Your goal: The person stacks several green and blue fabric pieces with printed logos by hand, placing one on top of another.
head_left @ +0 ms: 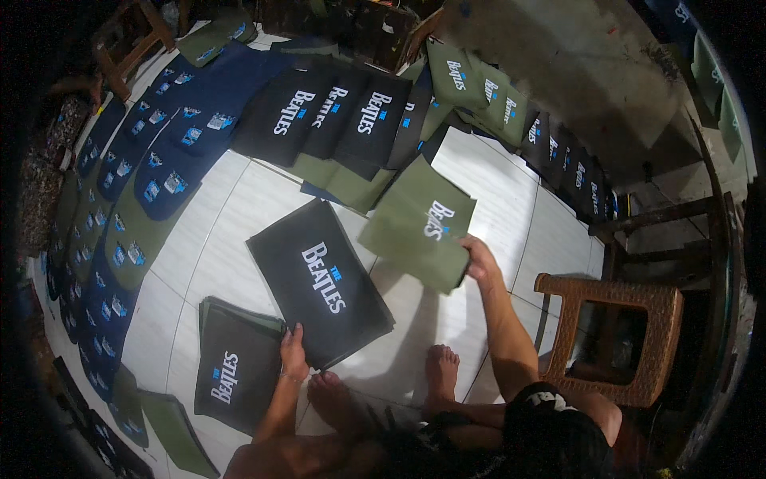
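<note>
My right hand (pixel 477 259) grips an olive green sheet (pixel 403 235) with white and blue lettering by its lower right corner, holding it over the white floor. My left hand (pixel 294 354) is closed on the lower left corner of a stack of black printed sheets (pixel 307 263), angled across the middle. Just left of that hand lies another pile of dark printed sheets (pixel 223 407), with green ones showing behind its upper edge. My bare feet (pixel 441 375) are on the floor below the sheets.
Rows of navy and olive printed pieces (pixel 167 160) cover the left side. Black printed sheets (pixel 359 144) and olive ones (pixel 459 72) lie across the back, continuing to the right. A brown woven-pattern plastic stool (pixel 654 335) stands at my right beside a dark wooden frame (pixel 662 211).
</note>
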Demonstrator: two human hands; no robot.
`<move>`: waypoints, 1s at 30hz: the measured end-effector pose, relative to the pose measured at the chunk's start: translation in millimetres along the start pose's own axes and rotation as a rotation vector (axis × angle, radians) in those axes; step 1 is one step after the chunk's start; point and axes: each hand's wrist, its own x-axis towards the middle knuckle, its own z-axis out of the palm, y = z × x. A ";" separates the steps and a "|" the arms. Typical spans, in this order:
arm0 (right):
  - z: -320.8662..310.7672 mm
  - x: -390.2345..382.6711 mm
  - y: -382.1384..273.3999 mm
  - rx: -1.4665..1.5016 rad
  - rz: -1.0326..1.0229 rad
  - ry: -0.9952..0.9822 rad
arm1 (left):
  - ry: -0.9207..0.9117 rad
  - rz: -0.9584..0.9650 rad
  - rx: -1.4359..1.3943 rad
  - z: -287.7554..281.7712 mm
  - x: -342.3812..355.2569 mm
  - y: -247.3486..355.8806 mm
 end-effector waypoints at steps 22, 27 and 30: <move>156.6 -13.1 107.1 -0.667 0.003 -0.763 | -0.079 -0.118 0.088 -45.3 16.9 -13.4; 140.6 19.6 128.9 -1.336 -0.654 -0.488 | -0.159 -0.185 -0.316 -7.5 -1.2 11.6; 147.8 30.4 132.1 -1.380 -0.589 -0.480 | -0.089 -0.077 -0.103 -16.2 3.2 -4.4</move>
